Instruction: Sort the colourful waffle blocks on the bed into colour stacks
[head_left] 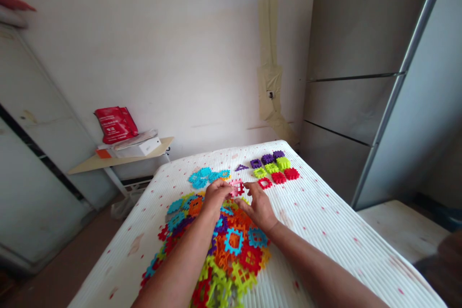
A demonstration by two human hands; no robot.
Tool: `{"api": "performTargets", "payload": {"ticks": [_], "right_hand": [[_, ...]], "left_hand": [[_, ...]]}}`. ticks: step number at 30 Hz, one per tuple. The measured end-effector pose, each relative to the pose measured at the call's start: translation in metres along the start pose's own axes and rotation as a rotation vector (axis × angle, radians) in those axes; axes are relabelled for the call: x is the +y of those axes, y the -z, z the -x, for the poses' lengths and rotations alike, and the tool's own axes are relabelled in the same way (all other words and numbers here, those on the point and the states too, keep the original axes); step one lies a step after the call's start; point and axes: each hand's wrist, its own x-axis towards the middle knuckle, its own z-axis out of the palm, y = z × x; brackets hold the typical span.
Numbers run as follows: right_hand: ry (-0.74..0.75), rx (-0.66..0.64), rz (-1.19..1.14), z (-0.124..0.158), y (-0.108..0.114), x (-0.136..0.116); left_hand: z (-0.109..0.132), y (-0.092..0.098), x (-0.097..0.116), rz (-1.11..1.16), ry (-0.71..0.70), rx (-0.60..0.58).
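My left hand (217, 193) pinches a red plastic interlocking square (237, 186) with an open middle, held above the pile. Close to the square's right edge is my right hand (258, 204), its thumb and forefinger apart; whether a fingertip touches the piece I cannot tell. Below both hands spreads a heap of interlocking pieces (234, 241) in orange, blue, red, purple and lime green, partly hidden by my left forearm. Beyond the right hand lie small stacks: red squares (278, 178), lime green squares (271, 168) and purple squares (267, 159).
Blue pieces (202, 176) form a loose group behind my left hand, and a purple triangle (241, 167) lies beside the stacks. The table (317, 231) has a ribbed white cover. A fridge (350, 82) stands at right; a side table (84, 166) with red packets stands at left.
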Motion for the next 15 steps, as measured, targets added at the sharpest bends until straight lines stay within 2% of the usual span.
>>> {"api": "performTargets", "payload": {"ticks": [11,15], "right_hand": [[-0.082,0.066,-0.029,0.001,-0.008,0.007],[-0.032,0.084,0.073,-0.01,0.007,0.024]], "left_hand": [[0.009,-0.017,0.001,0.0,-0.026,-0.04],[0.013,-0.013,0.011,-0.041,-0.031,-0.04]]}}
